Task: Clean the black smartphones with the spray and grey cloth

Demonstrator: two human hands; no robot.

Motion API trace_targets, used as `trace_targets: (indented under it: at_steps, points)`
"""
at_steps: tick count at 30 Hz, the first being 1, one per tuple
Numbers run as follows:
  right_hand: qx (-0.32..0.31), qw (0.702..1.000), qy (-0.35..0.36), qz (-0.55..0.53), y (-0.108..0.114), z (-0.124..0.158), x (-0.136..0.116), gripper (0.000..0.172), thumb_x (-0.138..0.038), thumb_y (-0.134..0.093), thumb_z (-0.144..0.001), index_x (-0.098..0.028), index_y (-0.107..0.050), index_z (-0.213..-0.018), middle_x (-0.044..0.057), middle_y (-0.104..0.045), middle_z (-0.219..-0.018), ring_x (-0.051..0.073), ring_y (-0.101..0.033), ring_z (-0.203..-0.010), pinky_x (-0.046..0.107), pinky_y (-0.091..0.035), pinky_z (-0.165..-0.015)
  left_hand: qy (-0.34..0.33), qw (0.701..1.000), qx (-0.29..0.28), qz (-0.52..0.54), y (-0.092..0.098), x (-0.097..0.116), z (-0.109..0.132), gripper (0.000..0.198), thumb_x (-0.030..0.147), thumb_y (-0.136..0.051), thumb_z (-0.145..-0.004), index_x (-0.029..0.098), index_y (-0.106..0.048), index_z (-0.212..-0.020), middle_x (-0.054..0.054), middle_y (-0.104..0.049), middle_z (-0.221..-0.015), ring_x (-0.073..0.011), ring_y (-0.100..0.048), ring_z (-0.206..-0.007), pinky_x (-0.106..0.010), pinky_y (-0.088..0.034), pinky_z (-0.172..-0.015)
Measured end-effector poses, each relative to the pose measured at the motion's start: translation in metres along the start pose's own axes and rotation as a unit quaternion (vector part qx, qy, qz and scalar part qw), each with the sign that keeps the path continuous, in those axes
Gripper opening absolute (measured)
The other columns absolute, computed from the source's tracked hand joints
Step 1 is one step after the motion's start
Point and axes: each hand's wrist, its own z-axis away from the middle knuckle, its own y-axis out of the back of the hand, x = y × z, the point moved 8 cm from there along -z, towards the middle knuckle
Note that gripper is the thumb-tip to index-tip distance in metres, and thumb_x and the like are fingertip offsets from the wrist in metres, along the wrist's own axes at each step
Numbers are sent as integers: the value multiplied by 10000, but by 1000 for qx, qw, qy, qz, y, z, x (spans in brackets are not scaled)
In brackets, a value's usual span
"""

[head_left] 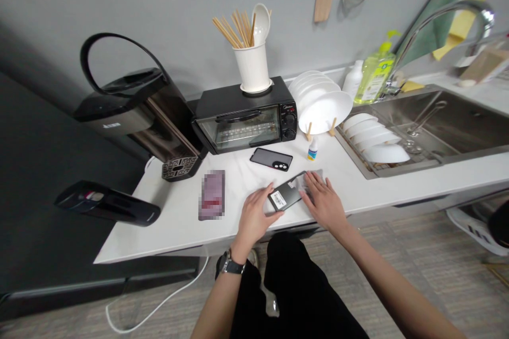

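Observation:
A flat, dark, phone-sized panel (290, 193) with a white barcode label lies slantwise near the counter's front edge. My left hand (255, 213) is closed around its left end, thumb and fingers at opposite long edges. Across the right end rests my right hand (321, 198), fingers stretched out and lying flat. Greyish, crumpled material (318, 173), like cloth or film, shows beside those fingers; how far it runs under them is hidden. Just behind the panel is a black-rimmed phone case (271, 159) with camera cut-outs. A blurred-out purple phone-shaped item (212, 194) lies left of my left hand.
A small white-and-blue bottle (312, 150) stands behind my right hand. Along the wall are a water dispenser (147, 116), a toaster oven (246, 122) carrying a utensil holder (253, 69), and racked plates (324, 108). Far left lies a black bottle-like object (109, 204); the sink (449, 153) is right.

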Motion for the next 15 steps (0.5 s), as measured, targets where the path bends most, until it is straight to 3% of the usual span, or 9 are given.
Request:
trace_targets:
  at_steps: [5,10,15]
  points:
    - [2,1000,20,-17,-13,-14,-44,583,-429,-413,-1075,-53,-499,-1512,208,-489,-1567,328,-427,-1499,573,-295,-1253,-3,1000,-1,1,-1,-1,0,887,272,-844,-798,300,-400,-1565,-68,-673,-1382,-284,-607,-1290,-499,-444,-1146]
    - [-21,996,56,-65,-29,-2,-107,605,-394,-446,-1058,-6,-467,-1522,224,-467,-1577,314,-437,-1494,533,-283,-1275,-24,1000,0,2,-2,-3,3,775,64,-602,-869,263,-383,-1585,-96,-589,-1495,-257,-567,-1341,-478,-430,-1178]
    - [-30,992,84,-84,-20,24,-118,557,-350,-424,-1069,-51,-457,-1538,179,-466,-1591,284,-425,-1504,534,-287,-1275,-18,1000,-11,8,-2,-3,5,828,30,-605,-833,262,-370,-1592,-96,-603,-1466,-261,-567,-1330,-481,-445,-1170]
